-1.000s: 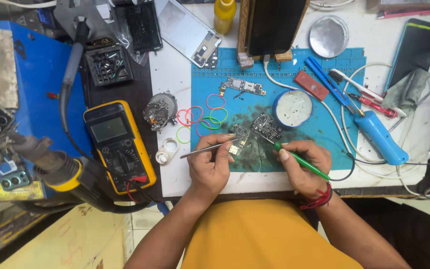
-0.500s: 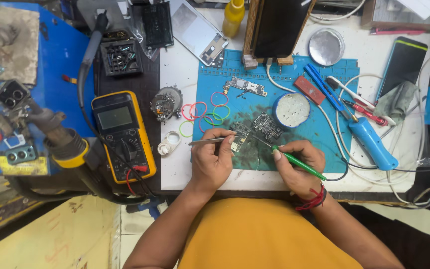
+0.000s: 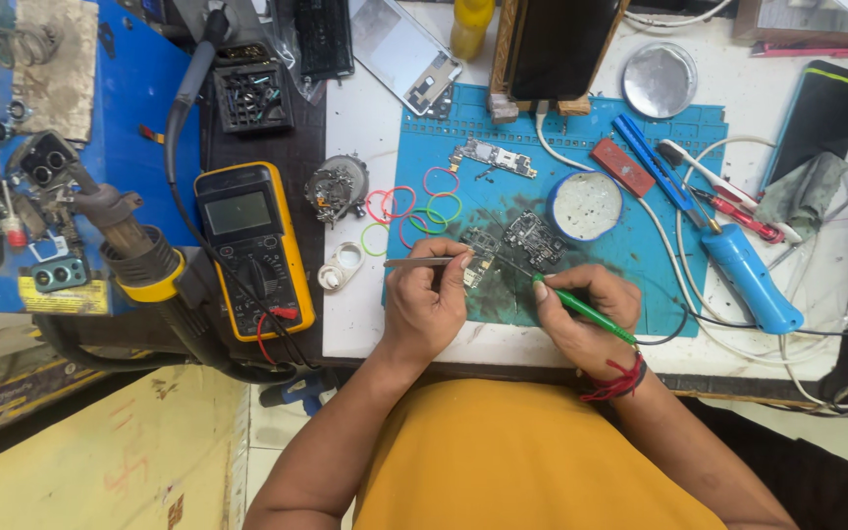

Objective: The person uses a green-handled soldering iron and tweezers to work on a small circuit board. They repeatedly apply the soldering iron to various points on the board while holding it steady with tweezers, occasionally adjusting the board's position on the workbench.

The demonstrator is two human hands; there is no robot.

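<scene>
- Right now we work on a small circuit board point(image 3: 476, 267) lying on the blue mat point(image 3: 679, 285) near the front edge of the white table point(image 3: 365, 324), just beside a second, darker board point(image 3: 534, 238).
- Our left hand point(image 3: 426, 304) pinches a pair of metal tweezers point(image 3: 422, 262), tips resting at the small board.
- Our right hand point(image 3: 581, 314) is closed around a green-handled probe point(image 3: 586, 312), its fine tip angled onto the same board.
- We judge the step to be fine work on one spot of the board; the next move calls for a steady tweezer hold and a light, exact touch of the tip.
- Coloured rubber bands point(image 3: 412, 208) lie just behind the boards, a round white tin point(image 3: 585, 206) to their right.
- A yellow multimeter point(image 3: 252, 250) sits well to the left, its leads trailing off the table edge.
- Cables point(image 3: 728, 324) loop close by our right wrist and could snag it.
</scene>
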